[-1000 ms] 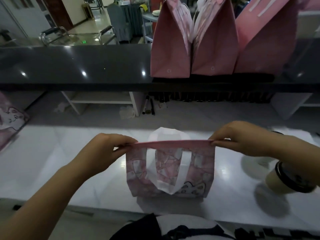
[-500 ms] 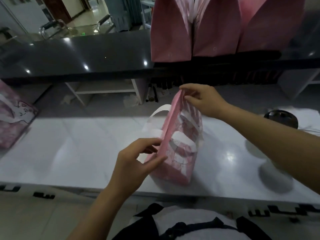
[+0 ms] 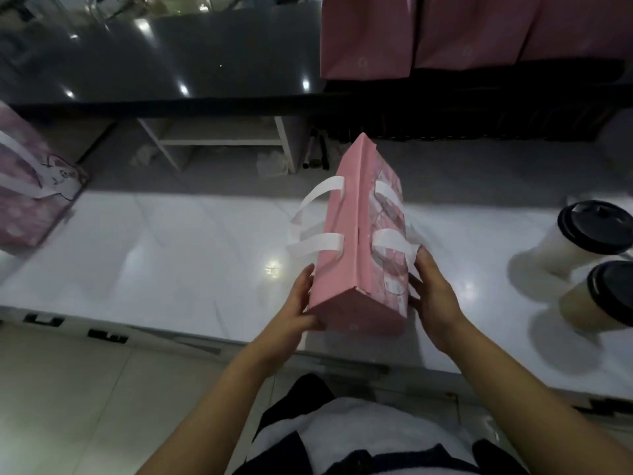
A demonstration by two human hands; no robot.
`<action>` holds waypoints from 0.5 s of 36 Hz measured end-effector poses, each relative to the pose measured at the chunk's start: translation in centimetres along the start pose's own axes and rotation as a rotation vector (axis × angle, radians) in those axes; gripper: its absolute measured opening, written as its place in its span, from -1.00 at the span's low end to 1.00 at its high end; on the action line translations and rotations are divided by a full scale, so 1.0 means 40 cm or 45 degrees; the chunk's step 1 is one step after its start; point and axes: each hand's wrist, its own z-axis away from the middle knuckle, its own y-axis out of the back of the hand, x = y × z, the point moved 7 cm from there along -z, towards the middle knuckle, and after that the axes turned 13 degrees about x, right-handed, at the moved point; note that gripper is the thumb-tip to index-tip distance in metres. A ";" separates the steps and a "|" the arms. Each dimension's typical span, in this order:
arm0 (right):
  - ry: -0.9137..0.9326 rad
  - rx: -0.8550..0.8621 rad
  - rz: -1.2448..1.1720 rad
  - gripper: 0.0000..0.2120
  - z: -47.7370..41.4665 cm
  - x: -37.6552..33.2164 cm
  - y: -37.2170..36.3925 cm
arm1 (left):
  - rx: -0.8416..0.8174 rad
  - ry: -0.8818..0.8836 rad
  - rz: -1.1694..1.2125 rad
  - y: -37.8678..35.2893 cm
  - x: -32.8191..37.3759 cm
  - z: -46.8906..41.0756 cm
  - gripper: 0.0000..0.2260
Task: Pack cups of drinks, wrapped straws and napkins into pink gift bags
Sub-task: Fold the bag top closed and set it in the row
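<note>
Head view: we are steadying the bag (image 3: 346,269) on the bench (image 3: 171,262), at its middle. Left hand (image 3: 301,303) and right hand (image 3: 433,296) are pressing its near sides, fingers straight. Its long axis is running 6 to 12 o'clock, closed mouth pointing up. Next, we judge, comes spreading that mouth for the cups (image 3: 582,241) at 3 o'clock.

pink bag (image 3: 346,255), white handles (image 3: 317,241), black-lidded cups (image 3: 596,231)

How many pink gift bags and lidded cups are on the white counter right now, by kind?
Pink gift bags: 2, the middle bag between the left hand and right hand, and the left bag.
Black-lidded cups: 2, the rear cup and the front cup.
Total: 4
</note>
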 end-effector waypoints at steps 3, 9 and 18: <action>-0.058 0.013 -0.073 -0.54 0.004 0.002 -0.028 | 0.175 0.144 0.508 -0.004 0.009 -0.034 -0.21; -0.081 0.024 -0.185 -0.60 -0.008 -0.018 -0.057 | 0.343 0.251 0.432 0.027 0.018 -0.093 -0.60; -0.248 -0.039 -0.345 -0.54 -0.007 -0.024 -0.105 | 0.348 0.412 0.195 0.023 0.045 -0.143 -0.53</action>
